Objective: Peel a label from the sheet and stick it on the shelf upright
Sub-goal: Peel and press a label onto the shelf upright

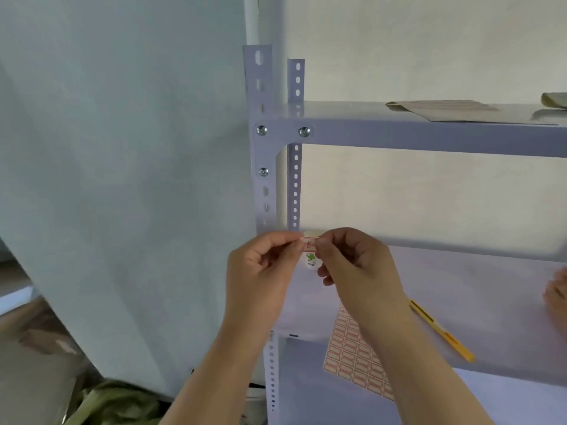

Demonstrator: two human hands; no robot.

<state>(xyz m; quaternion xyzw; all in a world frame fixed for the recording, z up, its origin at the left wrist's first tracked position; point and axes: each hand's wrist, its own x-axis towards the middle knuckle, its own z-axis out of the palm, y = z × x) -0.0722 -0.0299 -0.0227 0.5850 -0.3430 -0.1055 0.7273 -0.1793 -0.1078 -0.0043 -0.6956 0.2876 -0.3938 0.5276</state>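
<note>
Label (309,243) — red-bordered, handwritten mark; both hands pinching

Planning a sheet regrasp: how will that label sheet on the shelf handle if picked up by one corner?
Label sheet looks thin and lies flat, so it's probably floppy and light. One corner overhangs the shelf edge, likely easing a pinch. It may slide if pushed.

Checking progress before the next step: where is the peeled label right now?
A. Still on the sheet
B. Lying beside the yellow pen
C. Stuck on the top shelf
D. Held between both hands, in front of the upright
D: the label is pinched between the left hand and right hand, in front of the upright.
</note>
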